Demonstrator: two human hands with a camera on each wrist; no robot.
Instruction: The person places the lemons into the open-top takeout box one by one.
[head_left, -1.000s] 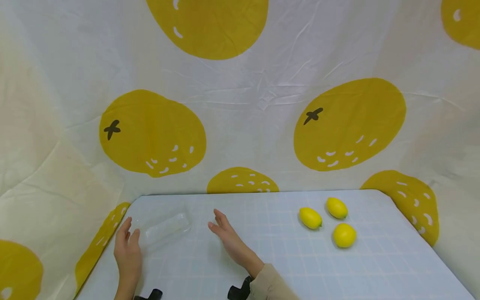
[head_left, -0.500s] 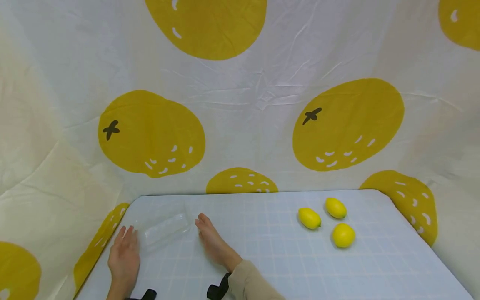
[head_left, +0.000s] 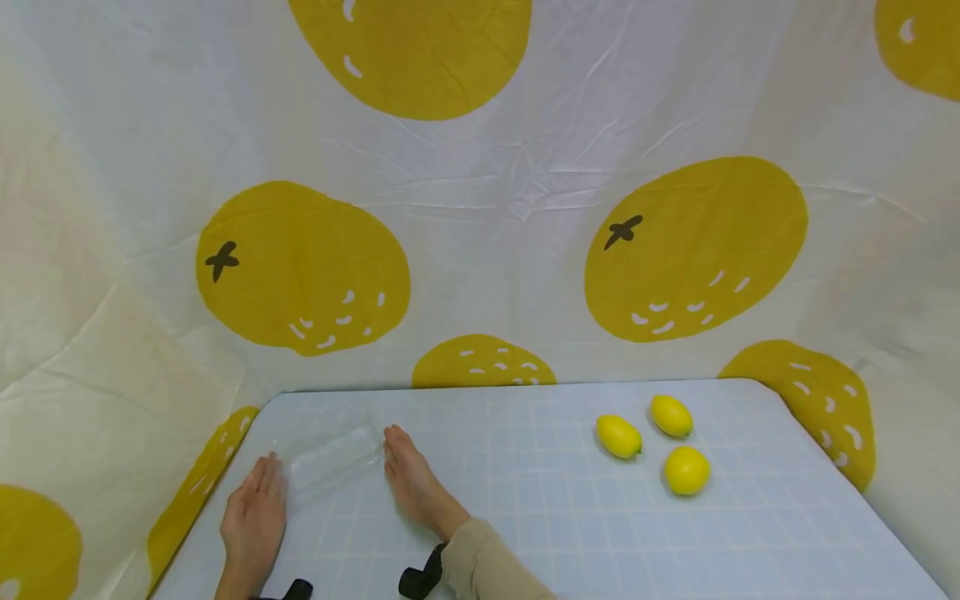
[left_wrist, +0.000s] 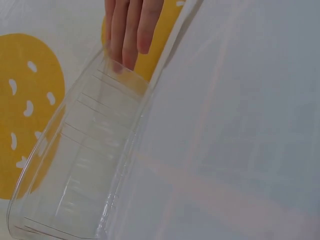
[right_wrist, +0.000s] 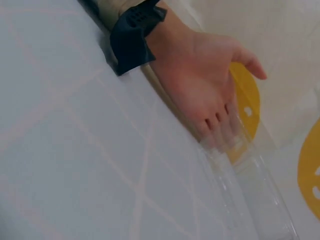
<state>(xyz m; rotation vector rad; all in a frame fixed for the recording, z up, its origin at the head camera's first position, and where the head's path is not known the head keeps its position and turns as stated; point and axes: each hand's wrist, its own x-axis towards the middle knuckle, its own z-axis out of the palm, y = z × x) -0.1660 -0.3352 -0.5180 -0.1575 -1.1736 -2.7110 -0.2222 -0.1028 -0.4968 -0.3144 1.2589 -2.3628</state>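
Find the clear plastic container (head_left: 333, 462) at about 10 o'clock on the pale checked table (head_left: 540, 512), taking the far edge as 12. See the left hand (head_left: 255, 517) at its 8 o'clock end and the right hand (head_left: 414, 487) at its 4 o'clock end, both with fingers straight, close together and curled round nothing. Note fingertips right at the plastic; cannot tell how firm any contact is.

For handling from both ends, probably best to press inward evenly with flat fingers, low on the walls. Go lightly: likely thin enough to buckle under a hard squeeze. Match left push to right, or risk swinging one end round. Follow the glints along the rim, being easy to lose against the pale surface. Leave the three lemons (head_left: 618, 437) alone at 2 o'clock, well apart from both hands.

Read no brand, label or writing anywhere: only yellow fruit shapes, white flecks and dark stem marks on the hanging cloth (head_left: 495, 258) beyond 12 o'clock, and no legible lettering on the plastic.
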